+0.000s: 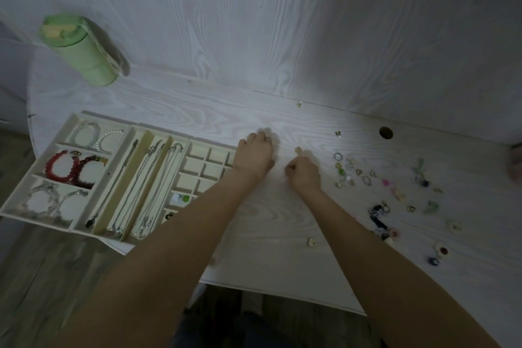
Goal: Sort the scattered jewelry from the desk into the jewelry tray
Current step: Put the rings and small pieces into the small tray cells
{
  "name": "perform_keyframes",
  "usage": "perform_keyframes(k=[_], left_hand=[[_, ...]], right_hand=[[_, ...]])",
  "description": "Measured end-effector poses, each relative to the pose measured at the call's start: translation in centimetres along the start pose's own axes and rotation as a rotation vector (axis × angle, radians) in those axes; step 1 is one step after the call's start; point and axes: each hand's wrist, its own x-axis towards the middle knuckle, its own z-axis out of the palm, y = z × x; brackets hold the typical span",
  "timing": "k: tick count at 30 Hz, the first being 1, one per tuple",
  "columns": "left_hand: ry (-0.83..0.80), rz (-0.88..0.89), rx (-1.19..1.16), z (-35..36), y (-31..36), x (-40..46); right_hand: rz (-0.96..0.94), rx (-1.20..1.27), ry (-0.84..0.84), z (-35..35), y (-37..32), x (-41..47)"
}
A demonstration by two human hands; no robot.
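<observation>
**Small pieces next: carry one at a time to the grid**

White wood-grain desk [282, 121] fills my view, backed by a panelled wall of the same finish. At the left near edge sits the jewelry tray [132, 128], partly overhanging the desk; its large left compartments hold bracelets, the long middle slots hold necklaces, and the grid of small cells on its right is mostly bare. A green bottle [82, 51] stands far left, well apart from the work.

My left hand [255, 157] rests knuckles-up just beside the tray's right end, fingers curled; I cannot tell whether it holds anything. My right hand [303, 174] is clenched in a pinch, seemingly around a small pale piece [298, 150] showing at its fingertips.

I'd judge the remaining job is the scattered rings and charms [364, 175] on the right. I should lift each one clear, not drag it, and drop it in a free cell
</observation>
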Motion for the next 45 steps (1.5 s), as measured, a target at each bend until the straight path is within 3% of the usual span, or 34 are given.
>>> perform_keyframes(k=[2, 4, 7, 11, 16, 25, 29, 35, 45], left_hand=[[-0.007, -0.046, -0.481, -1.1, -0.5, -1.5], [0.062, -0.076, -0.809, -2.3, -1.2, -3.5], [0.112, -0.073, -1.028, -3.9, -2.0, -6.2], [0.128, -0.073, -1.058, -5.7, -3.0, -8.8], [0.198, -0.134, -1.040, -6.5, -4.1, -11.3], [0.215, -0.230, -1.030, -7.4, -6.6, -14.1], [0.159, -0.173, -1.055, -7.5, -7.2, -15.4], [0.157, -0.257, -1.054, -7.1, -7.7, -16.8], [0.041, -0.263, -0.721, -3.8, -9.7, -19.2]], right_hand=[[0.114, 0.522, -0.085, -0.8, 0.7, -0.8], [0.170, 0.974, -0.213, -1.6, 0.9, -2.4], [0.133, 1.261, -0.321, -2.5, 0.7, -4.6], [0.102, 1.411, -0.331, -3.5, -1.2, -6.8], [0.029, 1.390, -0.387, -3.4, -3.9, -8.9], [-0.001, 1.124, -0.535, -1.1, -6.8, -11.4], [-0.200, 0.876, -0.639, -0.2, -8.3, -12.4], [-0.286, 0.769, -0.569, 0.5, -8.7, -12.7], [-0.311, 0.476, -0.529, 2.2, -6.5, -13.5]])
